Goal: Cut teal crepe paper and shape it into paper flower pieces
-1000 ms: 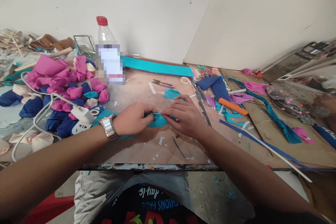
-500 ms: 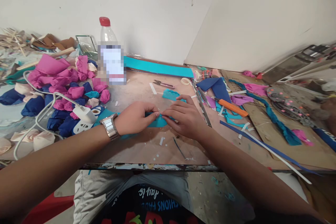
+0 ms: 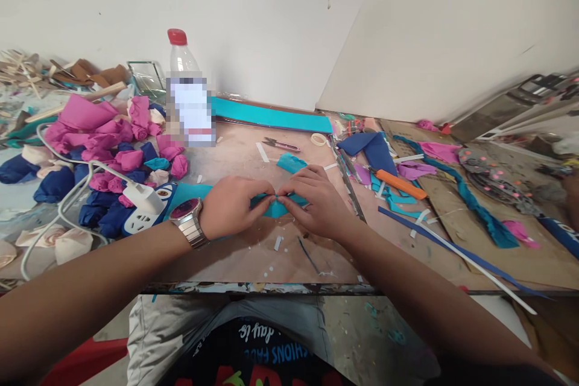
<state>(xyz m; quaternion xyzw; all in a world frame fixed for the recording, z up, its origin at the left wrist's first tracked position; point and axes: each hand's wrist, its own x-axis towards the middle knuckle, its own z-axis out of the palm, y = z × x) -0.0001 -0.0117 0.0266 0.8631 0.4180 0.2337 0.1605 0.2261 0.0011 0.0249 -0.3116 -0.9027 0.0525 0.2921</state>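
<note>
A turquoise strip, of crepe paper or thin cloth, lies across the middle of the table, largely covered by my hands. My left hand, with a metal watch at the wrist, pinches it between thumb and forefinger. From the other side my right hand pinches the same strip, its fingertips touching or nearly touching those of the left. The strip's left part shows beyond my left wrist. Just behind my right hand is a small loose turquoise piece.
Pink, navy and cream rolled flowers heap at the left, with a white cable and power strip. A bottle stands behind a phone. Thread snips, a tape roll and an orange cutter lie farther back and right.
My right hand's fingers have curled in and its pinch has drawn level with my left thumb and forefinger. My left wrist has rolled, turning the watch face into view.
</note>
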